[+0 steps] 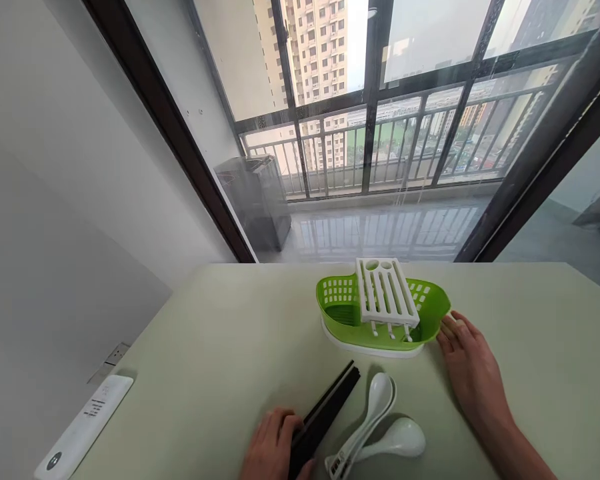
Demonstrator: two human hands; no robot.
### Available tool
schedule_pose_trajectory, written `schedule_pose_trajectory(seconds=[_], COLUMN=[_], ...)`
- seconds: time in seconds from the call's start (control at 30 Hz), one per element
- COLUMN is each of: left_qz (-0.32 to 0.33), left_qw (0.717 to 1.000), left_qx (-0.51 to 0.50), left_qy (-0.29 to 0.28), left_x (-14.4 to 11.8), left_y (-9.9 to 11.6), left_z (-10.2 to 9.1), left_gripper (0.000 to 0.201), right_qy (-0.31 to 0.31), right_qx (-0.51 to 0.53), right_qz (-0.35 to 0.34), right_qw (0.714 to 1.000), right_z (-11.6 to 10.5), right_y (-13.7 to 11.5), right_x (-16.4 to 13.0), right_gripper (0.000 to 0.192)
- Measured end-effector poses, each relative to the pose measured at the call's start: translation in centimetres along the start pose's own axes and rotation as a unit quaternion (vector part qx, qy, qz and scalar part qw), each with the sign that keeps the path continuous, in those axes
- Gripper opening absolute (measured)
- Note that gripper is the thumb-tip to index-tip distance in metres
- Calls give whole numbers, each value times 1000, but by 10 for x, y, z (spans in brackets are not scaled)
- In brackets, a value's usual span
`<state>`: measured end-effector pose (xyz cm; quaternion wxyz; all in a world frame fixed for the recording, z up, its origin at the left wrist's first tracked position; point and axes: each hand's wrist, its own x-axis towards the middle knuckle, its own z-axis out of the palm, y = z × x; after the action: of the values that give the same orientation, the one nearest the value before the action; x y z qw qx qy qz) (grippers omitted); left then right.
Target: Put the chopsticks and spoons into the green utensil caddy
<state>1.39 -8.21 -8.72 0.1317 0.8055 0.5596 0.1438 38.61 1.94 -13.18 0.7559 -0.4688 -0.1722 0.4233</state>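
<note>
At 6 o'clock on the table (220,333), left hand (275,443) has the near end of the black chopsticks (325,417) between fingers and thumb, tips toward 1; probably light, stiff, slick, so grip mid-bundle. Right hand (470,367) is unclenched, fingertips against the 3 o'clock end of the green basket (345,330), likely light plastic; take the rim.

Spoons (380,397) right of the grip, basket (339,327) beyond

The left hand (273,445) grips chopsticks (326,415) over the table (205,347). Just right of that grip lie the spoons. Ahead and to the right stands the basket on its tray (375,351), a rack (369,293) across its top; the right hand (473,373) is at its right end. Well left, a device (87,427) lies at the table's edge.
</note>
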Motion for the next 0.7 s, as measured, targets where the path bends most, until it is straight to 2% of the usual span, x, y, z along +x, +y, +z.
schedule_pose_trajectory(seconds=[0.1,0.2,0.33,0.47,0.6,0.7], left_qz=[18,29,42,40,37,30], left_qw=[1000,999,999,998,998,999], left_qx=[16,27,32,38,39,34], left_qy=[14,24,11,24,28,14], left_x=[0,1,1,-1,-3,-1], left_y=[2,8,12,9,7,10], left_z=[2,-2,-9,-3,1,-7], left_gripper=[22,18,11,4,8,12], right_qy=[16,22,19,23,27,24], right_qx=[8,25,56,64,68,66], right_qz=[3,3,4,11,12,10], right_qw=[1000,999,998,998,997,998], right_z=[3,5,6,7,9,11], right_y=[-3,-5,-8,-11,-13,-15], right_x=[-1,-1,-1,-2,-3,-5], right_gripper=[49,46,39,37,34,31])
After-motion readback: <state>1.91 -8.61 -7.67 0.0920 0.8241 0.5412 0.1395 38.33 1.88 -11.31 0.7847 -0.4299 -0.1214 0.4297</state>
